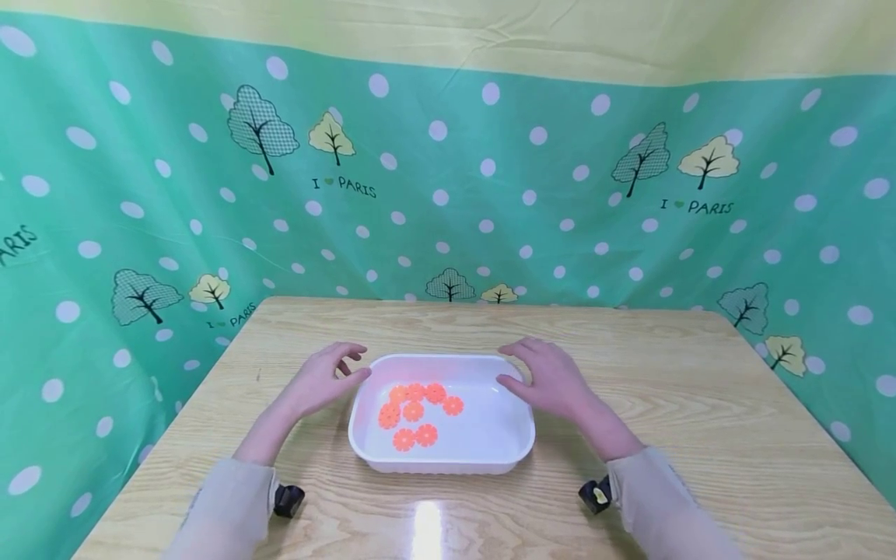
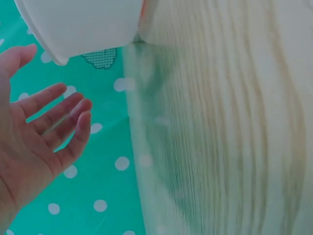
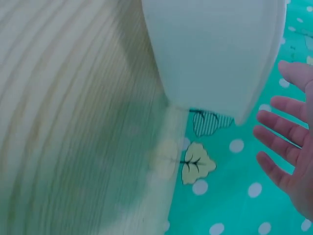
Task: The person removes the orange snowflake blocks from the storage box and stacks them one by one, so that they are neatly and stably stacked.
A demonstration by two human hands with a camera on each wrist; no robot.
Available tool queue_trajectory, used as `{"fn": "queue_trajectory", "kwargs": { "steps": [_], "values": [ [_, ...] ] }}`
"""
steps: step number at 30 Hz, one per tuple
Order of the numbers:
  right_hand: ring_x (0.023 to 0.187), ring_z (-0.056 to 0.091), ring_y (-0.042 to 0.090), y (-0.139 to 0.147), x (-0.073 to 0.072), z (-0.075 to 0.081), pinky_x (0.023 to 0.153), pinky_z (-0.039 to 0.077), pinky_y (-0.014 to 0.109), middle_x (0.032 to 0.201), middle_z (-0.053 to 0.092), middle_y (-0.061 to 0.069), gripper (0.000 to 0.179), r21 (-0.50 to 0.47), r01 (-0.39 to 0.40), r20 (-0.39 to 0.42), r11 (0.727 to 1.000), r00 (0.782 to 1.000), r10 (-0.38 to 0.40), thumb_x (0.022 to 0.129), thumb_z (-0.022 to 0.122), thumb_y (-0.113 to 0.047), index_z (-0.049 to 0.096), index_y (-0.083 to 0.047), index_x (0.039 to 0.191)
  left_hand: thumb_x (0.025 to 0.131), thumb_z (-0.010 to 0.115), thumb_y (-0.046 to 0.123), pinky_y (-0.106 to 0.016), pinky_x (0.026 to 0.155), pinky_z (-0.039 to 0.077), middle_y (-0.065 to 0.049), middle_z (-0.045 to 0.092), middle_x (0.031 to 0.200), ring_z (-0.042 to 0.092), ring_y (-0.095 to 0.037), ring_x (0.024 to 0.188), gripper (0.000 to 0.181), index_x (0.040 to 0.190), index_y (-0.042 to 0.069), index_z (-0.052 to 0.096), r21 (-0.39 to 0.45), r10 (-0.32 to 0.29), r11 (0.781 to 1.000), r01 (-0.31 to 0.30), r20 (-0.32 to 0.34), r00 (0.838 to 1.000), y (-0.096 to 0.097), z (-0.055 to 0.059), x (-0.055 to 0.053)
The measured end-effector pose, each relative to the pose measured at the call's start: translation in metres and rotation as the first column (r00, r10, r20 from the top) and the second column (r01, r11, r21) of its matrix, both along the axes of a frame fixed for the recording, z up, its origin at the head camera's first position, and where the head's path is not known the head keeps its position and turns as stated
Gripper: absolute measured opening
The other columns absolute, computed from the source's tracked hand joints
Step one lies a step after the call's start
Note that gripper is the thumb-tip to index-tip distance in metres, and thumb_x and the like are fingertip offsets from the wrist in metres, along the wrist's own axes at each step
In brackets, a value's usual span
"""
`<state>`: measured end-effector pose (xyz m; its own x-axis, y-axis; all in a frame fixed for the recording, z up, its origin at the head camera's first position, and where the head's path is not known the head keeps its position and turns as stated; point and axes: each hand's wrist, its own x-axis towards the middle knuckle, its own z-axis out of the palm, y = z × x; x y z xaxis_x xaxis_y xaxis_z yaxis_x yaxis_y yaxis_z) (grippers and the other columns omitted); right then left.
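Observation:
A white rectangular basin (image 1: 483,443) stands on the wooden table, with several orange flower-shaped pieces (image 1: 413,411) lying mostly in its left half. At the basin's far left corner is my left hand (image 1: 329,381), its fingers spread loosely and its thumb near the rim. The left wrist view shows that hand (image 2: 39,127) with relaxed fingers and a bare palm, beside the basin's outer wall (image 2: 88,24). My right hand (image 1: 549,377) mirrors it at the far right corner, thumb reaching over the rim. Its fingers (image 3: 281,129) are parted and hold nothing in the right wrist view.
The wooden table (image 1: 686,435) extends around the basin on all sides. Behind it hangs a green curtain (image 1: 483,194) with white dots and printed trees. A black wrist camera (image 1: 288,500) sits at the left cuff, another camera (image 1: 595,495) at the right cuff.

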<state>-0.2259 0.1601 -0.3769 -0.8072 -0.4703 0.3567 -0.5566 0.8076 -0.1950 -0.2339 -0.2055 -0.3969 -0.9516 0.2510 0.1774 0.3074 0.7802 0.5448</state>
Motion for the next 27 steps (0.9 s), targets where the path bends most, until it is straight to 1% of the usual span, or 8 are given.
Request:
{"fn": "queue_trajectory", "kwargs": {
  "steps": [4,9,12,15,17,21,23,27],
  "values": [
    [0.097,0.059,0.018,-0.012,0.002,-0.002,0.083,0.047,0.037,0.105,0.063,0.000,0.040,0.017,-0.033,0.017,0.999,0.999,0.033,0.082,0.062,-0.042,0.061,-0.016,0.113,0.083,0.062,0.037,-0.026,0.065,0.045,-0.010,0.060,0.109,0.055,-0.015,0.080,0.050,0.123,0.006,0.053,0.035,-0.018,0.999,0.017,0.032,0.999,0.002,0.001,0.001],
    [0.090,0.060,0.015,-0.024,0.006,-0.009,0.078,0.047,0.034,0.102,0.063,-0.001,0.041,0.038,-0.102,0.042,0.994,0.994,0.101,0.082,0.062,-0.042,0.061,-0.016,0.114,0.083,0.063,0.032,-0.026,0.063,0.045,-0.012,0.059,0.110,0.054,-0.016,0.081,0.052,0.125,0.005,0.050,0.071,-0.050,0.997,0.044,0.088,0.995,0.002,0.002,0.005],
    [0.089,0.059,0.013,-0.030,0.009,-0.014,0.077,0.047,0.033,0.102,0.063,-0.002,0.041,0.053,-0.135,0.062,0.989,0.989,0.131,0.081,0.062,-0.042,0.061,-0.017,0.114,0.083,0.064,0.031,-0.027,0.063,0.046,-0.012,0.058,0.112,0.054,-0.017,0.081,0.054,0.128,0.005,0.048,0.091,-0.065,0.994,0.054,0.122,0.990,0.002,0.000,0.008],
    [0.092,0.058,0.012,-0.037,0.010,-0.018,0.079,0.047,0.032,0.102,0.063,-0.005,0.040,0.066,-0.167,0.060,0.984,0.985,0.163,0.081,0.063,-0.042,0.062,-0.018,0.112,0.082,0.065,0.030,-0.027,0.063,0.046,-0.012,0.057,0.114,0.054,-0.016,0.082,0.056,0.130,0.006,0.046,0.113,-0.079,0.992,0.062,0.149,0.986,0.004,-0.001,0.010],
    [0.093,0.058,0.012,-0.042,0.010,-0.019,0.080,0.047,0.032,0.099,0.064,-0.004,0.038,0.065,-0.202,0.051,0.977,0.979,0.199,0.080,0.064,-0.040,0.063,-0.017,0.110,0.082,0.066,0.029,-0.027,0.062,0.047,-0.011,0.056,0.116,0.054,-0.016,0.082,0.056,0.130,0.008,0.045,0.131,-0.084,0.989,0.064,0.158,0.984,0.005,-0.001,0.011],
    [0.090,0.059,0.012,-0.054,0.010,-0.020,0.080,0.046,0.031,0.097,0.065,-0.003,0.036,0.065,-0.267,0.046,0.961,0.963,0.265,0.080,0.066,-0.037,0.064,-0.015,0.107,0.081,0.067,0.026,-0.026,0.060,0.046,-0.012,0.055,0.117,0.054,-0.015,0.079,0.057,0.130,0.008,0.045,0.153,-0.096,0.986,0.072,0.153,0.984,0.008,-0.002,0.013],
    [0.089,0.059,0.011,-0.060,0.011,-0.020,0.080,0.046,0.029,0.098,0.065,-0.003,0.036,0.072,-0.288,0.064,0.955,0.957,0.284,0.080,0.065,-0.036,0.064,-0.014,0.107,0.081,0.067,0.025,-0.025,0.059,0.046,-0.012,0.054,0.118,0.054,-0.015,0.078,0.057,0.130,0.008,0.045,0.161,-0.101,0.984,0.075,0.157,0.983,0.009,-0.003,0.014],
    [0.086,0.058,0.009,-0.071,0.014,-0.017,0.079,0.046,0.027,0.099,0.064,-0.004,0.037,0.083,-0.290,0.142,0.953,0.950,0.277,0.081,0.064,-0.038,0.063,-0.015,0.110,0.080,0.068,0.026,-0.025,0.060,0.047,-0.011,0.054,0.117,0.053,-0.014,0.078,0.058,0.131,0.009,0.044,0.176,-0.108,0.981,0.077,0.173,0.979,0.010,-0.006,0.016]
  ]
}}
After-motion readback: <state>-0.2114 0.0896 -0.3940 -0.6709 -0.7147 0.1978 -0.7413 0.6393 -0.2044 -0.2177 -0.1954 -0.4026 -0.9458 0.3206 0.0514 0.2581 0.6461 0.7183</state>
